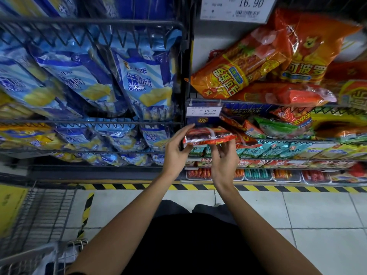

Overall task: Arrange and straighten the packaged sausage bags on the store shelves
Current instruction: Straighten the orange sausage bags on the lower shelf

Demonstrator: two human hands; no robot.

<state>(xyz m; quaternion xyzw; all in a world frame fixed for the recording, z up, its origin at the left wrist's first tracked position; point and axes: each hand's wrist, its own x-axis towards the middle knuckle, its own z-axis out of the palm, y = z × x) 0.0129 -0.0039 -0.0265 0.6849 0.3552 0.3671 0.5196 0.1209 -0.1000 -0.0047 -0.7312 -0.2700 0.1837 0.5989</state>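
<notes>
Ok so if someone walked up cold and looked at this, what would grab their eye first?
Probably the two hands at centre: the left hand and right hand hold a flat red sausage bag between them in front of the shelf, just under the 19.90 price tag. After that, the tumbled orange bags on the upper right shelf, and the wall of blue packets filling the wire racks on the left.

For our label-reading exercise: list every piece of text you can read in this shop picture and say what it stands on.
"16.90": white price card at the top; its small print is blurred.
"19.90": small white price tag on the wire shelf rail.
"牛乳味": blue-and-white snack bag on the left rack.
"可波罗": orange sausage bag, upper right.
"王中王": red sausage bag, partly hidden.
Red flat sausage pack in both hands: unreadable.
</notes>
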